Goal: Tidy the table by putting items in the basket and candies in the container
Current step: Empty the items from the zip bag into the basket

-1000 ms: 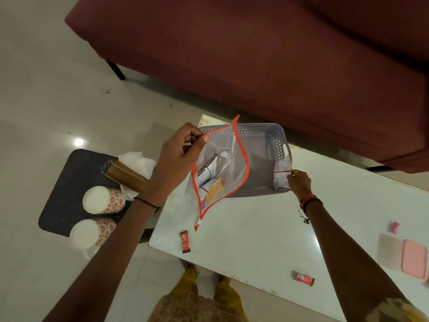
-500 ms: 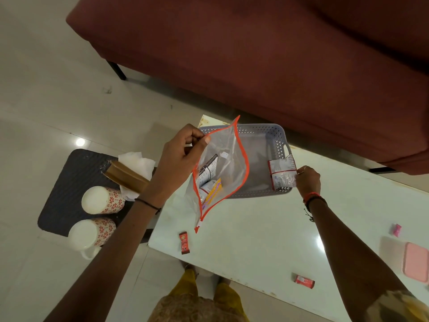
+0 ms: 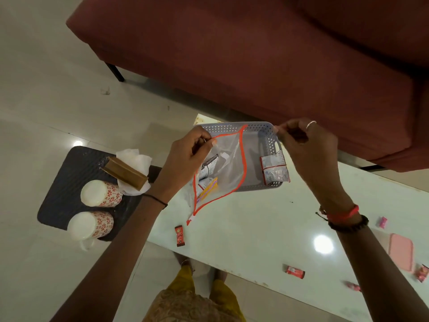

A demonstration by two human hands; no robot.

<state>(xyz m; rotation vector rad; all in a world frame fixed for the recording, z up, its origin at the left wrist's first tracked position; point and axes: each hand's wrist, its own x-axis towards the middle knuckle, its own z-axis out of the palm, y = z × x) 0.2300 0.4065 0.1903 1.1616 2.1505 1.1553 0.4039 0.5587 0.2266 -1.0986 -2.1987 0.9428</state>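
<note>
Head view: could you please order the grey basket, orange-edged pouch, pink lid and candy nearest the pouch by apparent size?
Largest: grey basket and orange-edged pouch: about alike, and the pouch hangs nearer the camera, so unranked.
Then pink lid.
Smallest: candy nearest the pouch.

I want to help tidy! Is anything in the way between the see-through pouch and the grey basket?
Nothing visible blocks it. The left hand holds the pouch up over the left part of the basket. The strip of sachets inside lies by the right wall, clear of the pouch.
</note>
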